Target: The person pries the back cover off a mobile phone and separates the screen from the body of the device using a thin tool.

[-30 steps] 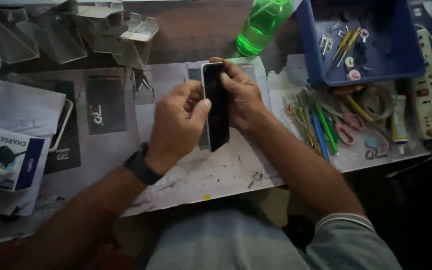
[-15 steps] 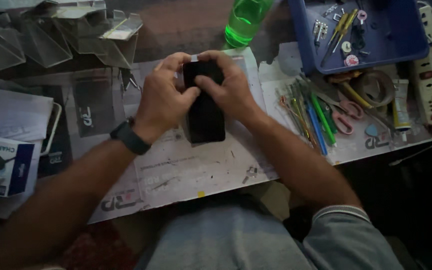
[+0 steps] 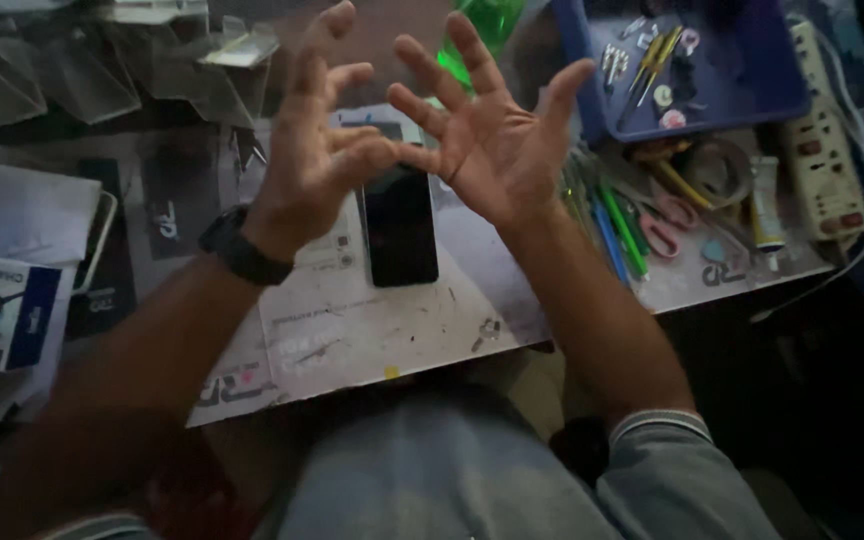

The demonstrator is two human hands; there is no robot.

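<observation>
Now hands [image 3: 402, 150] off the phone [image 3: 400, 225].

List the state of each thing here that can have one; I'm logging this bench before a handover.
Phone: flat on the mat, screen dark, not held.
Left hand: raised, fingers spread, empty.
Right hand: raised, fingers spread, empty.
Blue tray: holds small tools.
Green bottle: cap out of view.

A small phone repair workshop is showing itself here: a scuffed table [image 3: 392, 340] is carrying a dark phone [image 3: 400, 228], a blue tray [image 3: 592, 70] of small tools, loose screwdrivers [image 3: 617, 225], a power strip [image 3: 820, 150] and clear plastic packaging [image 3: 102, 70].
</observation>
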